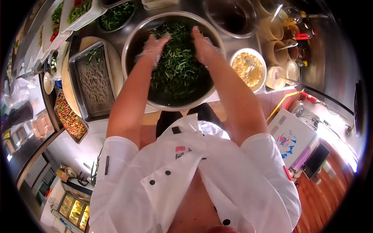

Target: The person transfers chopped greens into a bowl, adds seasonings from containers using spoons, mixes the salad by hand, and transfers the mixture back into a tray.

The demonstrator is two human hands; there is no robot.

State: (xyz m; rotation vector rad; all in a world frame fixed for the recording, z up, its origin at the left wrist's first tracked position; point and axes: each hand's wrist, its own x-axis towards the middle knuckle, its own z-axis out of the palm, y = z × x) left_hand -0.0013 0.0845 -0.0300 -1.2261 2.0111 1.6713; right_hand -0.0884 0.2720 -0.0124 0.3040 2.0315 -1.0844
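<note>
A large metal bowl holds a heap of chopped leafy greens. My left hand, in a clear plastic glove, is over the left side of the heap with its fingers stretched out. Facing it on the right side is my right hand, also gloved, its fingers extended along the greens. Both hands are inside the bowl's rim, and neither is closed around anything. Left of the bowl, a rectangular metal tray has a few green scraps and wet residue in it.
At right stands a white bowl of minced yellowish food with a spoon. Behind it are a dark-filled metal bowl and several seasoning tubs. A tray of diced mixed vegetables lies far left; containers of cut vegetables line the back left.
</note>
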